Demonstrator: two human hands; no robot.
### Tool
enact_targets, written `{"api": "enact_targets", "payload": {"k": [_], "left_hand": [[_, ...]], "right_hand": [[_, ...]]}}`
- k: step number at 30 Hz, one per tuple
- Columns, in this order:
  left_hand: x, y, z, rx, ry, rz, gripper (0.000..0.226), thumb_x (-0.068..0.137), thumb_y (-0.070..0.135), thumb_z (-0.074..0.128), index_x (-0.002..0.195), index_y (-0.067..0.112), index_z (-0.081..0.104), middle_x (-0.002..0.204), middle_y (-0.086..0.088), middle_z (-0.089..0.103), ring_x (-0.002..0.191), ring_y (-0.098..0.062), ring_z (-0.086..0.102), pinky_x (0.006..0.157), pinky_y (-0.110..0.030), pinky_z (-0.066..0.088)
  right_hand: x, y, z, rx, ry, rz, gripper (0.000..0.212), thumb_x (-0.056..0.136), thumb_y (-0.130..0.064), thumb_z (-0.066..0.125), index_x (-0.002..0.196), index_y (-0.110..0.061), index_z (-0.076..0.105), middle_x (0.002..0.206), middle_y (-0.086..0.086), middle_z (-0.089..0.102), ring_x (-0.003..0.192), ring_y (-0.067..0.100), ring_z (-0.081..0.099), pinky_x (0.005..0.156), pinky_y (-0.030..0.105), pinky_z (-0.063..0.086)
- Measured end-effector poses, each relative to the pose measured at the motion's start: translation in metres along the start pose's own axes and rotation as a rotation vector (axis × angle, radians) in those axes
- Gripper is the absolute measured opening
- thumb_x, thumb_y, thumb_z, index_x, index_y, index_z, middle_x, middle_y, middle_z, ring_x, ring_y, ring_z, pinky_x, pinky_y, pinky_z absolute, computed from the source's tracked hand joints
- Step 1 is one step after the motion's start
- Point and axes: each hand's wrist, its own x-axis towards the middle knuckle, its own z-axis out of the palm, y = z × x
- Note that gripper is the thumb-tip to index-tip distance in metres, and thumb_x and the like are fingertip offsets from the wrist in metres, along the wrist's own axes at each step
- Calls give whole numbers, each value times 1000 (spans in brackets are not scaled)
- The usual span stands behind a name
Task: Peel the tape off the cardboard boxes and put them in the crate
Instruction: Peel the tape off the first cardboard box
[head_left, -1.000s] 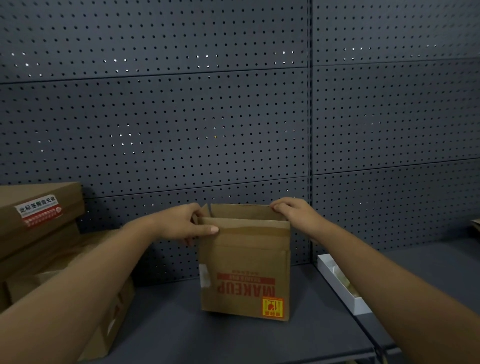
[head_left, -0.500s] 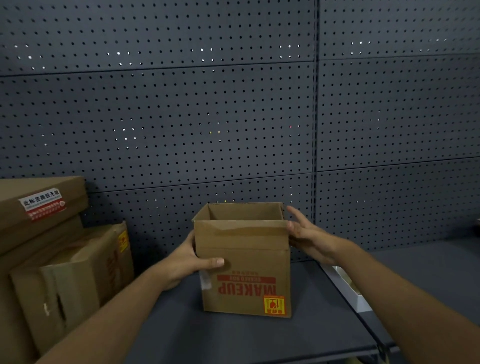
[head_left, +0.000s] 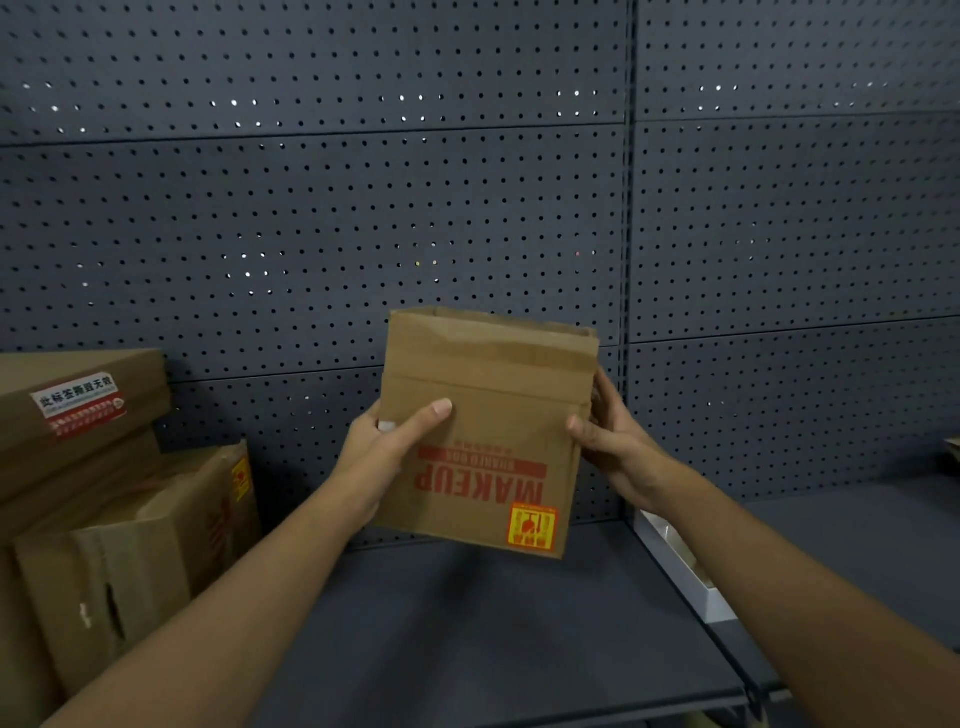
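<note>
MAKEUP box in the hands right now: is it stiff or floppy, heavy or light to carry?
The MAKEUP box is probably light: the left hand and right hand hold it clear of the shelf by its sides alone. Its walls look fairly stiff and flat, but the open top edge is creased, so it may buckle if squeezed there.

The cardboard box (head_left: 483, 431) is plain brown, printed upside down with red lettering reading MAKEUP and a red band above it; near its lower right corner sits a yellow sticker (head_left: 532, 527) with red marks. The shelf (head_left: 493, 634) under it is dark blue-grey, and the back panel (head_left: 311, 218) is the same blue-grey, dotted all over with an even grid of small holes. At the shelf's left edge, the stacked boxes (head_left: 119, 535) are brown too; the top one carries a white and red label (head_left: 78, 402) with dark characters. At the right edge lies a white tray (head_left: 696, 577).
</note>
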Motion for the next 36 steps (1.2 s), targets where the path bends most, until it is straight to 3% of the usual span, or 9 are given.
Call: {"api": "enact_targets", "payload": {"k": [4,8,13,16,18,22,25,31,36], "left_hand": [[1,19,-8,-32,-7,30,43,86,44,77,122,25,66,108,2,80,99,-18,77,88,-41,57],[7,22,-12,-115,1,2,42,91,45,72,125,21,67,110,-2,79,100,-21,77,96,-49,56],[10,10,-13,-218,5,-110,49,92,53,70,128,19,69,118,-5,77,109,-26,75,105,-56,50],[10,5,-18,-300,33,-129,49,92,52,69,128,19,70,120,-6,77,110,-28,74,102,-57,52],[11,0,-23,-336,55,-130,53,90,53,71,130,19,69,122,-7,76,113,-30,73,103,-59,51],[14,-7,-27,-350,87,-119,52,89,52,74,130,20,70,123,-6,76,115,-30,72,105,-60,50],[16,-11,-24,-374,85,-116,55,88,52,75,132,19,69,126,-7,74,117,-32,71,106,-61,49],[19,-12,-17,-355,22,-92,51,94,45,70,138,18,65,130,-8,73,118,-32,70,106,-59,50],[19,-13,-16,-303,-25,-110,52,96,45,67,139,18,63,129,-9,73,118,-32,70,106,-59,50]], "right_hand": [[1,-8,-5,33,96,-9,161,40,-61,100,165,-36,2,160,-1,35,142,18,45,111,38,43],[0,-15,4,-142,233,5,153,40,-79,89,164,-27,17,157,-1,43,141,17,45,110,36,40],[-1,-26,26,-382,373,24,87,87,-73,59,152,-17,42,143,-5,52,128,13,51,105,33,43],[-2,-19,24,-452,611,-5,26,105,-43,53,105,-18,58,99,1,61,88,17,58,74,33,47],[-7,-9,18,-444,716,36,13,100,-24,54,91,-15,54,84,6,58,76,21,54,67,36,45],[-17,6,21,-299,526,256,20,101,-22,56,93,-4,63,73,11,72,63,26,61,54,32,47],[-19,7,33,0,286,544,42,107,-48,48,114,-13,70,104,15,78,88,28,73,65,36,57],[-15,10,34,440,277,512,64,104,-67,30,137,-23,64,129,12,72,125,33,64,101,48,50],[-15,15,28,586,257,515,76,99,-75,28,139,-19,61,131,18,69,126,38,61,96,55,50]]}}
